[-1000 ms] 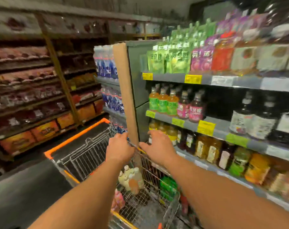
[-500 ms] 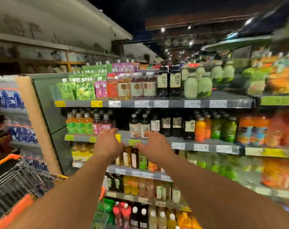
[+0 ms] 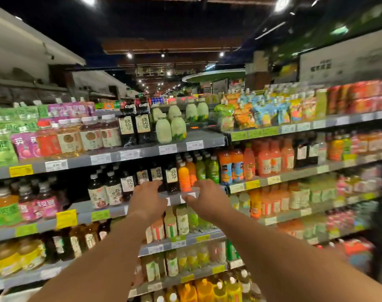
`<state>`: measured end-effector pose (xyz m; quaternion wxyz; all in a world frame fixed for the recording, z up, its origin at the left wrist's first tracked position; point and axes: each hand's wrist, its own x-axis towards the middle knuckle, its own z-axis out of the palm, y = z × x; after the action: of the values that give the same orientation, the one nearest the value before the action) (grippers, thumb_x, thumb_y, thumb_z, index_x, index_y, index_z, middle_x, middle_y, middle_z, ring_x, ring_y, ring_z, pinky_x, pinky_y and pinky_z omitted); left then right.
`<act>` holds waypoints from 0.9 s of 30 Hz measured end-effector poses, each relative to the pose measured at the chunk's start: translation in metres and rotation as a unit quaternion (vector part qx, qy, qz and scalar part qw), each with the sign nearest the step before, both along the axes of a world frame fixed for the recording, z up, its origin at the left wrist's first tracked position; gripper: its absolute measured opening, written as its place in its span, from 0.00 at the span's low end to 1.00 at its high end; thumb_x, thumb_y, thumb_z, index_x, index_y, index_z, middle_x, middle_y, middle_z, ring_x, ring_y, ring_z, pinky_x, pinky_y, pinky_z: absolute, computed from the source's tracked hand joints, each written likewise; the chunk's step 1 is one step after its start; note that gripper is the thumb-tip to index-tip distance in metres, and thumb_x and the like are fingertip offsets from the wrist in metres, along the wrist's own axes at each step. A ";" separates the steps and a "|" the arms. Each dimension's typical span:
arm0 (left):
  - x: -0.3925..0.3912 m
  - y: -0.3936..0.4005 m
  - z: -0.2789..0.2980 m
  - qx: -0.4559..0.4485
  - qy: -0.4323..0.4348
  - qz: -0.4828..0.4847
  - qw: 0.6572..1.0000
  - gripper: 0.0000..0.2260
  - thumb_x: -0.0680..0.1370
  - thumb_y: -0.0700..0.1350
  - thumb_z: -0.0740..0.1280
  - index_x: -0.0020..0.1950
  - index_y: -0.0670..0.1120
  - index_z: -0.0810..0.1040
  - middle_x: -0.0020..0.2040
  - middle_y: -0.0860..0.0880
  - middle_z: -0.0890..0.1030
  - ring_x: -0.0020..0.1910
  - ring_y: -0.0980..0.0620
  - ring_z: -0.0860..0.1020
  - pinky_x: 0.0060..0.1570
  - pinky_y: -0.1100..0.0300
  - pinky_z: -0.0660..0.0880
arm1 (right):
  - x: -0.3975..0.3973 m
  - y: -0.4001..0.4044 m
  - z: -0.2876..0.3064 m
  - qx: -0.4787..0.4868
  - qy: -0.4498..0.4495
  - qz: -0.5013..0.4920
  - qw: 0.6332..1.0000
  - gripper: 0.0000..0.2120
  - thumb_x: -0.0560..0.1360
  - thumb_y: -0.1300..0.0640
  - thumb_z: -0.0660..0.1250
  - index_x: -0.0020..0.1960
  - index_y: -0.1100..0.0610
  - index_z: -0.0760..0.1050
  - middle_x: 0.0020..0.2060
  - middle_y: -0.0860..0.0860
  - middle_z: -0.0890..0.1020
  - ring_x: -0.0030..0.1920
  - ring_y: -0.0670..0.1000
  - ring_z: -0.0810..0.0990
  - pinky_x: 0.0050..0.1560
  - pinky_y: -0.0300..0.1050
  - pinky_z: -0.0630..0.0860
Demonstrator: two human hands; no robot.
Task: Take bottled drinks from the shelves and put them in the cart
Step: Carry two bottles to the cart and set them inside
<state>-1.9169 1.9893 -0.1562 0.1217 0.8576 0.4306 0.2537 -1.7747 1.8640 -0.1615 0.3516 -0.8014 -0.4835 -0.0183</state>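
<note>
Was a supermarket drinks aisle. Tiered grey shelves [image 3: 142, 154] filled frame left to right, packed with bottled drinks [image 3: 184, 178], price tags [image 3: 21, 170] clipped along edges. Hung ceiling spotlights [image 3: 281, 4] upper right, more aisles at centre.

— How many hands are out in front?
— Two: a left hand [image 3: 147, 201] and a right hand [image 3: 207, 198].
— And shelves [image 3: 111, 156] of bottles?
— Five levels show. The top one carries two dark bottles [image 3: 135, 128] and about six pale green bottles [image 3: 170, 127].
</note>
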 end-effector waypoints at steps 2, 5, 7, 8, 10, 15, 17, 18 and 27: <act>0.017 -0.006 0.000 -0.003 -0.002 -0.034 0.999 0.26 0.75 0.44 0.67 0.74 0.51 0.70 0.70 0.46 0.73 0.69 0.43 0.70 0.66 0.47 0.72 | 0.010 -0.017 0.000 0.003 -0.011 -0.040 0.999 0.26 0.73 0.36 0.65 0.62 0.53 0.75 0.59 0.53 0.78 0.58 0.56 0.77 0.55 0.50 0.75; 0.047 -0.023 -0.006 -0.002 0.013 -0.091 0.996 0.25 0.75 0.47 0.69 0.73 0.51 0.71 0.69 0.46 0.73 0.68 0.42 0.70 0.66 0.48 0.72 | 0.023 -0.048 -0.005 -0.005 -0.013 -0.098 0.995 0.29 0.73 0.34 0.64 0.64 0.54 0.74 0.60 0.53 0.78 0.59 0.57 0.77 0.55 0.50 0.75; 0.070 -0.039 -0.010 0.007 0.024 -0.126 0.992 0.24 0.76 0.47 0.69 0.72 0.50 0.72 0.68 0.45 0.74 0.67 0.42 0.71 0.65 0.48 0.71 | 0.035 -0.073 -0.008 -0.008 -0.003 -0.129 0.992 0.28 0.73 0.35 0.65 0.64 0.54 0.74 0.61 0.53 0.77 0.59 0.57 0.77 0.57 0.52 0.76; 0.083 -0.048 -0.012 0.008 0.032 -0.142 0.989 0.25 0.76 0.47 0.69 0.72 0.49 0.72 0.69 0.45 0.74 0.68 0.42 0.71 0.67 0.48 0.70 | 0.044 -0.085 -0.009 -0.007 -0.001 -0.146 0.989 0.27 0.73 0.35 0.66 0.63 0.53 0.74 0.60 0.53 0.77 0.59 0.57 0.77 0.56 0.51 0.76; 0.106 -0.067 -0.014 0.014 0.049 -0.170 0.984 0.27 0.75 0.49 0.69 0.74 0.50 0.70 0.70 0.45 0.72 0.70 0.42 0.69 0.69 0.48 0.68 | 0.062 -0.109 -0.009 -0.008 0.002 -0.178 0.984 0.28 0.73 0.34 0.66 0.64 0.52 0.73 0.61 0.52 0.77 0.60 0.56 0.77 0.55 0.50 0.75; 0.159 -0.107 -0.018 0.018 0.050 -0.201 0.978 0.25 0.74 0.48 0.69 0.71 0.51 0.73 0.68 0.45 0.75 0.68 0.42 0.71 0.65 0.48 0.71 | 0.113 -0.162 -0.016 -0.011 0.011 -0.221 0.975 0.28 0.72 0.33 0.65 0.62 0.53 0.74 0.58 0.52 0.78 0.56 0.56 0.77 0.55 0.54 0.77; 0.183 -0.121 -0.019 0.014 0.045 -0.211 0.976 0.24 0.75 0.48 0.68 0.71 0.52 0.73 0.68 0.46 0.75 0.67 0.42 0.71 0.65 0.48 0.72 | 0.136 -0.180 -0.019 -0.015 0.007 -0.234 0.972 0.31 0.72 0.33 0.64 0.66 0.53 0.72 0.61 0.53 0.77 0.59 0.56 0.77 0.57 0.55 0.77; 0.197 -0.128 -0.020 0.015 0.043 -0.215 0.976 0.24 0.75 0.48 0.68 0.72 0.52 0.73 0.67 0.46 0.75 0.67 0.42 0.71 0.65 0.48 0.72 | 0.149 -0.188 -0.020 -0.017 0.003 -0.238 0.971 0.32 0.72 0.33 0.64 0.66 0.54 0.72 0.62 0.53 0.77 0.60 0.56 0.77 0.57 0.55 0.77; 0.331 -0.196 -0.021 -0.007 0.014 -0.218 0.976 0.26 0.73 0.48 0.69 0.72 0.53 0.73 0.67 0.48 0.76 0.68 0.45 0.71 0.66 0.51 0.71 | 0.278 -0.256 -0.020 -0.054 -0.012 -0.231 0.971 0.32 0.72 0.31 0.62 0.68 0.51 0.71 0.62 0.50 0.76 0.60 0.54 0.76 0.58 0.55 0.77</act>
<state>-1.5860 1.7937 -0.1777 0.1736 0.9334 0.2371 0.2060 -1.4962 1.6079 -0.1813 0.2887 -0.9088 -0.2896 -0.0827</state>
